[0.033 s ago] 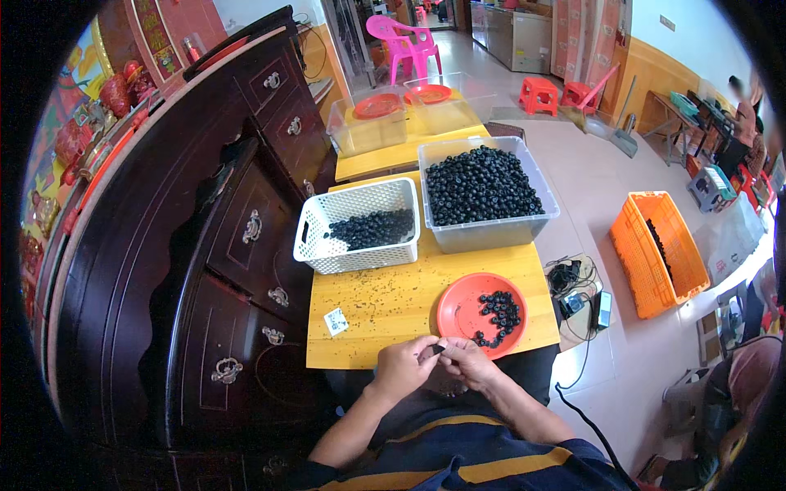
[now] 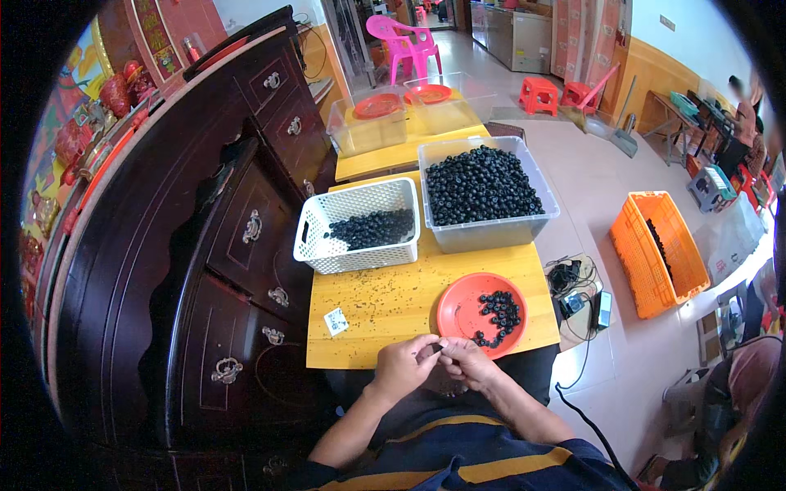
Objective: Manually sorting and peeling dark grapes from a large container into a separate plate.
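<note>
Just off the near edge of the yellow table, my left hand (image 2: 404, 362) and my right hand (image 2: 469, 362) meet, fingers closed in a pinch. Between the fingertips is a small dark piece (image 2: 436, 349), mostly hidden; its kind is unclear. Right beyond my right hand lies a red round plate (image 2: 453, 304) holding a scatter of small black round parts (image 2: 501, 315). Farther back, a white perforated basket (image 2: 356, 263) contains a layer of similar parts. Beside it, a clear plastic bin (image 2: 491, 237) is heaped with many more.
Dark crumbs and a small white square of paper (image 2: 336, 322) lie on the yellow table (image 2: 393, 315). A dark wooden cabinet (image 2: 205, 311) stands close on the left. On the floor at right are an orange crate (image 2: 655, 278) and cables (image 2: 565, 278). People sit farther right.
My fingers have shifted very slightly around the small dark piece, and a lighter spot now shows at the fingertips. Everything else looks the same.
</note>
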A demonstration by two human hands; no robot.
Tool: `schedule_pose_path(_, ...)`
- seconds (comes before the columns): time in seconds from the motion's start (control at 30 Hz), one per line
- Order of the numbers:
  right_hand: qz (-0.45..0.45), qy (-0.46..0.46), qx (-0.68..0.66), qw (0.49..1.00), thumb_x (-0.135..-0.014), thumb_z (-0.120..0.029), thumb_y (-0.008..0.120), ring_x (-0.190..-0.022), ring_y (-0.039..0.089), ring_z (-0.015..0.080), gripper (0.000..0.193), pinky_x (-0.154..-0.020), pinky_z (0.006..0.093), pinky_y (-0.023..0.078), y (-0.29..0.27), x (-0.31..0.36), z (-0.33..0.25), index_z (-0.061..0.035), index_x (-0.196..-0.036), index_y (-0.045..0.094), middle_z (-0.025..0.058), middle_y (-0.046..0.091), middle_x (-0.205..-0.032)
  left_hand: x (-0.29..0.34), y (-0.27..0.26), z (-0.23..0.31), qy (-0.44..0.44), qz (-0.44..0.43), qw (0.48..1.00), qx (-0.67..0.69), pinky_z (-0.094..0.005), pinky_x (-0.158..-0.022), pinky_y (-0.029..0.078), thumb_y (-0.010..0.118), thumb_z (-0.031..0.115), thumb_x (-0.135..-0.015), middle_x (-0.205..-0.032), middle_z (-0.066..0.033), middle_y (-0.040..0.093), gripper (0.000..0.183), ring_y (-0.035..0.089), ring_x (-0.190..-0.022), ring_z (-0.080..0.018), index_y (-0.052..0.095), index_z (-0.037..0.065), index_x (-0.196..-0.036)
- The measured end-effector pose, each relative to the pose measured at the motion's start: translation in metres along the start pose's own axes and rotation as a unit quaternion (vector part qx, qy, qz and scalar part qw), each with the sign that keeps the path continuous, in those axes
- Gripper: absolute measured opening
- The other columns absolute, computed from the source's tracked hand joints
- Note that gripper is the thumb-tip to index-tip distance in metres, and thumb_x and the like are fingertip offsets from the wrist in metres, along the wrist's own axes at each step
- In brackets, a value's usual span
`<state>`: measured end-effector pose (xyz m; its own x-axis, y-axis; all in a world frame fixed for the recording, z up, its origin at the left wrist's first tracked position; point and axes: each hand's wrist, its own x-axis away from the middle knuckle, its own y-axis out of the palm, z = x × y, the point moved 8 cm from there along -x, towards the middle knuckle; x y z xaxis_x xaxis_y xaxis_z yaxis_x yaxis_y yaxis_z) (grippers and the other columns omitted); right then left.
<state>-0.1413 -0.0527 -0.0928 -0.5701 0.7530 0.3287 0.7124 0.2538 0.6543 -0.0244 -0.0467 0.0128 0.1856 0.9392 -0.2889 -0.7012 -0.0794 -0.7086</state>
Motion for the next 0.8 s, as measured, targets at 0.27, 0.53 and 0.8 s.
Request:
schedule_pose_path(0.27,-0.068,0.049,-0.077,0.994,-0.102,-0.032,0.06,-0.049,0.036,0.0023,0.018,-0.041,0.0176,0.027,0.008,0.002,0.005,-0.0138,-0.098,0.059,-0.0062,0.048,-0.071,-0.001,-0.005,-0.001,-0.006,-0.009,0.995,0.094,-0.0346,-0.061,0.054,0.075,0.01,-0.082,-0.076,-0.012,0.069,0.028,0.07,-0.066,-0.0261,0.071,0.008,-0.11)
schedule_pose_path(0.53,-0.097,0.037,-0.178,0.979,-0.102,-0.03,0.059,-0.053,0.039,0.0017,0.017,-0.042,0.0162,0.03,0.011,0.002,0.004,-0.0125,-0.101,0.059,-0.0057,0.051,-0.076,0.003,-0.009,0.016,0.079,0.061,0.994,0.048,-0.0298,-0.059,0.053,0.076,0.005,-0.084,-0.08,-0.0107,0.071,0.028,0.068,-0.064,-0.0192,0.072,0.006,-0.111)
schedule_pose_path(0.8,-0.103,0.029,-0.166,0.98,-0.103,-0.03,0.058,-0.052,0.038,0.0021,0.018,-0.041,0.0171,0.028,0.021,0.006,-0.007,-0.0115,-0.104,0.059,-0.0055,0.05,-0.074,0.0,-0.016,0.022,0.073,0.101,0.988,0.094,-0.0297,-0.056,0.052,0.076,0.005,-0.084,-0.076,-0.0084,0.07,0.023,0.067,-0.062,-0.0173,0.072,0.007,-0.107)
